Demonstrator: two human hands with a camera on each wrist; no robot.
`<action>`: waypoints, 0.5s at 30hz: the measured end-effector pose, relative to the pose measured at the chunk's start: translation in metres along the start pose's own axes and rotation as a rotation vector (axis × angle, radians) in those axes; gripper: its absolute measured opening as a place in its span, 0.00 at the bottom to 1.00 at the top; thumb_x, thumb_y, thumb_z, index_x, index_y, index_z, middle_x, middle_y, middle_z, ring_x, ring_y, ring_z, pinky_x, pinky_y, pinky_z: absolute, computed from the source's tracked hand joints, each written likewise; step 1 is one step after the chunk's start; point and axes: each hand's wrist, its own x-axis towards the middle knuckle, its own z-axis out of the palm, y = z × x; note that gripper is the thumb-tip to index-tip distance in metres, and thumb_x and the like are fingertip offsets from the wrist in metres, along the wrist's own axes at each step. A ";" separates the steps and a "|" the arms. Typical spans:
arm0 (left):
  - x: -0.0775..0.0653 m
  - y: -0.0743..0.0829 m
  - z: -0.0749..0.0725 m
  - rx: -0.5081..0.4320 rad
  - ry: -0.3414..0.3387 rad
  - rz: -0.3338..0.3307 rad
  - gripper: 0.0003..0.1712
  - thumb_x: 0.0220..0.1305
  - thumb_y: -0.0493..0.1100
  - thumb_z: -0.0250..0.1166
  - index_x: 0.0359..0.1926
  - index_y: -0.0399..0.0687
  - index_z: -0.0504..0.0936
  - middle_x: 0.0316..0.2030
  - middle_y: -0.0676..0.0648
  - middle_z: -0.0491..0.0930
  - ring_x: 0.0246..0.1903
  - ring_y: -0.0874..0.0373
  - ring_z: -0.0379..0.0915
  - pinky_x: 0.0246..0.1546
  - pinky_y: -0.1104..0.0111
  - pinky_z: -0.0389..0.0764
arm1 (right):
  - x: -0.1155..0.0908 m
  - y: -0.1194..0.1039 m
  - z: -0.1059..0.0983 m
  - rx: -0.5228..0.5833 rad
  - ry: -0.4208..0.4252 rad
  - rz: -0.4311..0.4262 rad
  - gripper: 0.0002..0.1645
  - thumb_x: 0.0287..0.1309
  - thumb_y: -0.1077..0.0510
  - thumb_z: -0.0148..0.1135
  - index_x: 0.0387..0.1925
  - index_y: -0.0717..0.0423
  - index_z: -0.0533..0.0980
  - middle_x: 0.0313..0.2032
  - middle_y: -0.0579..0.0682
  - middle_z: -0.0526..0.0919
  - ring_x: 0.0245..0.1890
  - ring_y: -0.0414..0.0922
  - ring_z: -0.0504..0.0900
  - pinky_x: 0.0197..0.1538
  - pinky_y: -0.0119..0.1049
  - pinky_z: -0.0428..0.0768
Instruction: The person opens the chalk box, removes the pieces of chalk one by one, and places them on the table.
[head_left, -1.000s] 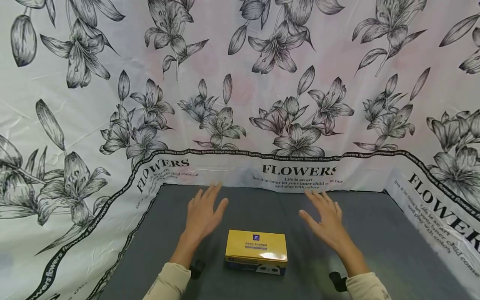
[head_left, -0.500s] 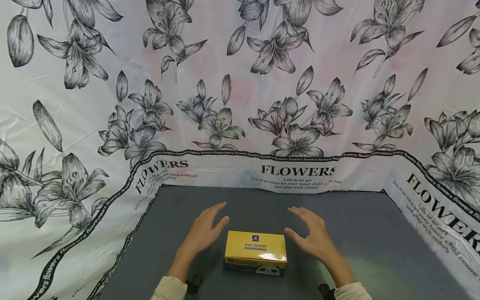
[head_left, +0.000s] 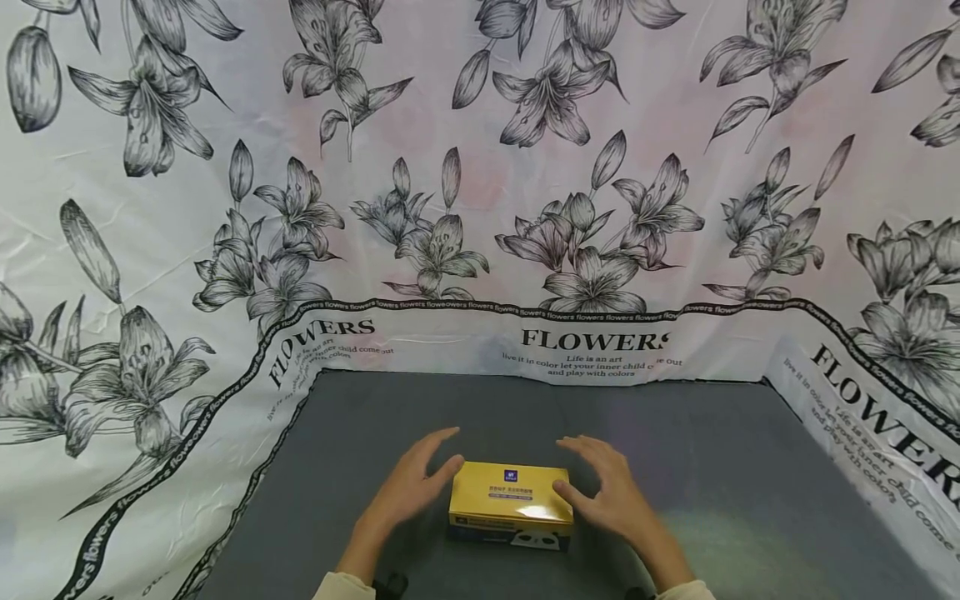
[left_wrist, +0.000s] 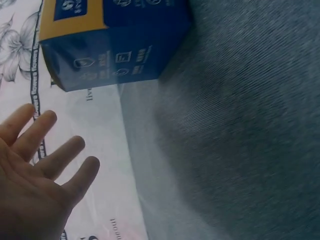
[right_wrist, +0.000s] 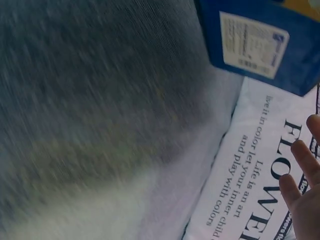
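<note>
A yellow and dark blue cardboard box (head_left: 512,505) with a panda print on its front sits on the grey table, between the two hands. To its left is my left hand (head_left: 412,483), fingers extended and thumb near the box's back left corner. My right hand (head_left: 609,490) is at the other side, its thumb overlapping the right edge of the yellow top in the head view. In the left wrist view the box's blue end (left_wrist: 110,55) lies beyond spread fingers (left_wrist: 65,155). The right wrist view shows a white label (right_wrist: 254,44) on the opposite end.
The grey cloth-like table surface (head_left: 360,408) spreads around the box. A white curtain (head_left: 480,250) printed with black flowers and lettering closes off the back and both sides.
Both hands have drawn back toward the person and inward, from beyond the box to either side of it. The box stays in place.
</note>
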 end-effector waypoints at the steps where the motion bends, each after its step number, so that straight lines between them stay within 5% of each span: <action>1: -0.001 -0.001 0.001 -0.014 -0.005 -0.006 0.33 0.66 0.67 0.51 0.70 0.71 0.61 0.71 0.49 0.61 0.71 0.45 0.57 0.63 0.41 0.63 | -0.001 -0.001 0.002 0.004 -0.002 -0.011 0.33 0.49 0.47 0.71 0.59 0.40 0.74 0.60 0.51 0.77 0.63 0.58 0.70 0.58 0.69 0.59; 8: -0.007 -0.004 0.007 -0.063 -0.070 -0.033 0.36 0.63 0.65 0.58 0.70 0.72 0.60 0.72 0.49 0.59 0.71 0.43 0.55 0.62 0.38 0.61 | -0.007 -0.002 0.019 0.006 -0.009 -0.068 0.32 0.49 0.47 0.71 0.58 0.39 0.75 0.58 0.50 0.79 0.60 0.56 0.73 0.56 0.69 0.63; 15: -0.013 -0.009 0.018 -0.083 -0.135 -0.037 0.53 0.46 0.67 0.72 0.71 0.77 0.55 0.73 0.50 0.56 0.72 0.42 0.54 0.61 0.38 0.62 | -0.008 -0.007 0.028 -0.005 0.008 -0.126 0.31 0.45 0.44 0.74 0.53 0.43 0.78 0.55 0.50 0.81 0.57 0.56 0.74 0.56 0.61 0.63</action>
